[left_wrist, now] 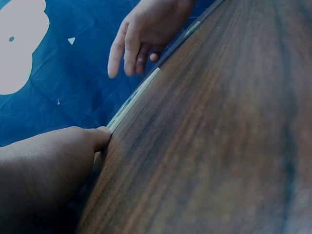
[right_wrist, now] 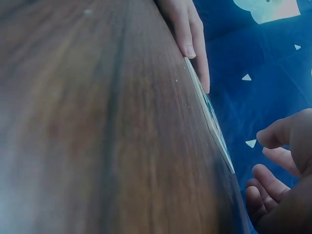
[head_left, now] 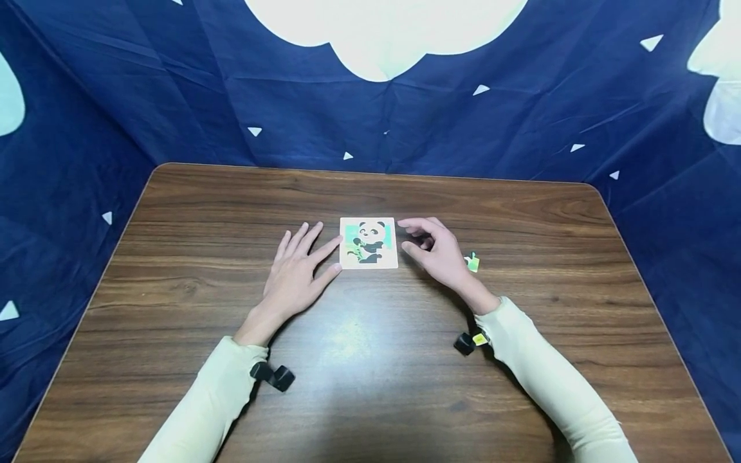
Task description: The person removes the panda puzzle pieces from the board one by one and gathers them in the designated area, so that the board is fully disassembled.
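A flat square panda picture board (head_left: 368, 243) with a white border lies on the table; it looks like a small puzzle. My left hand (head_left: 295, 276) rests on the table with its fingers spread, thumb and forefinger touching the board's left edge. Just off the right edge, my right hand (head_left: 434, 252) hovers with bent fingers and nothing between them. A small green, white and black piece (head_left: 473, 262), partly hidden, lies by the right wrist. From the left wrist, the board (left_wrist: 134, 100) shows edge-on, the left thumb against its near corner.
The brown wood-grain table (head_left: 359, 399) spreads around both hands. Behind it hangs a dark blue cloth (head_left: 312, 103) with white clouds and triangles. Each wrist wears a small black camera, such as the one on the left wrist (head_left: 282, 378).
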### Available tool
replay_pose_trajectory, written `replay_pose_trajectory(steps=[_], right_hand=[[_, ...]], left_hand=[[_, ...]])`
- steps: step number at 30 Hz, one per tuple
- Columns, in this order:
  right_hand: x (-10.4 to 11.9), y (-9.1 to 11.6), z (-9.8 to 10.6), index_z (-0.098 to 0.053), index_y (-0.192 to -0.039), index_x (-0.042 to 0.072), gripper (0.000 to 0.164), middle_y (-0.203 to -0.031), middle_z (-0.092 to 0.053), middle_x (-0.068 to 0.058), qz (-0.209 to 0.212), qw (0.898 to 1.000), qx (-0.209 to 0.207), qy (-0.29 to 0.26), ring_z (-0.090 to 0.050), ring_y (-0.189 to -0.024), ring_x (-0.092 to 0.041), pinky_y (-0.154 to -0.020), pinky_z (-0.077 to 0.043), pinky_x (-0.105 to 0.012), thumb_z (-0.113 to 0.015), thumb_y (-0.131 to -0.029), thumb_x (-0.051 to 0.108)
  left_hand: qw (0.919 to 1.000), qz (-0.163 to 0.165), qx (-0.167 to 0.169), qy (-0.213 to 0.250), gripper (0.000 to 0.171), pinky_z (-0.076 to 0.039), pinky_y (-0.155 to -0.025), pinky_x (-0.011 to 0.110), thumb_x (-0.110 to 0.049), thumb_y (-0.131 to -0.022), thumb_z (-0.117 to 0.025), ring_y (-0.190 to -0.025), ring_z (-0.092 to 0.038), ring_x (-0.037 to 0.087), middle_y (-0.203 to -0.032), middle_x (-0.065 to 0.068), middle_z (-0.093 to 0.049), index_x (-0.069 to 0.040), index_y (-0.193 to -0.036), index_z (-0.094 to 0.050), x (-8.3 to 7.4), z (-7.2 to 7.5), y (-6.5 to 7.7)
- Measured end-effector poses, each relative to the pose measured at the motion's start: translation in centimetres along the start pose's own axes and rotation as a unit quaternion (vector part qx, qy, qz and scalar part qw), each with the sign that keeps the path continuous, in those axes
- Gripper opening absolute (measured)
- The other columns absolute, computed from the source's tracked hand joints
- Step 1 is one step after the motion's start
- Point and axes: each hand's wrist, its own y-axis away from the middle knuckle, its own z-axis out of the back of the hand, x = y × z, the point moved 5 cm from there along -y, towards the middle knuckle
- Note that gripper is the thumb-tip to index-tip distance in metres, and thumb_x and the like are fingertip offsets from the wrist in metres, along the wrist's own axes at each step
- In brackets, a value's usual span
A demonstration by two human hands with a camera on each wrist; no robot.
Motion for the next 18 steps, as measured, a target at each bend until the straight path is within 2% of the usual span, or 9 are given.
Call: replay_pose_trajectory(steps=[11,18], right_hand=[[0.7,2.1,1.6,-0.078,-0.135,0.008,0.04,-0.121,-0.073,-0.017,0.011,0.999,-0.023,0.019,-0.068,-0.111,-0.031,-0.083,-0.053,-0.03,-0.083,-0.096,-0.001],[1.1,3.3,2.1,-0.078,-0.135,0.007,0.04,-0.12,-0.073,-0.019,0.027,0.999,-0.021,0.022,-0.067,-0.112,-0.032,-0.083,-0.054,-0.032,-0.083,-0.097,-0.003]], left_hand=[[1.0,-0.002,-0.001,0.0,0.062,0.002,-0.139,0.055,-0.054,-0.112,-0.056,-0.171,-0.015,0.039,-0.181,0.016,-0.03,-0.028,-0.168,-0.052,-0.1,-0.1,-0.1],[1.0,-0.004,-0.003,0.001,0.062,0.001,-0.139,0.056,-0.053,-0.112,-0.057,-0.171,-0.015,0.04,-0.181,0.017,-0.031,-0.027,-0.168,-0.053,-0.2,0.1,0.0]])
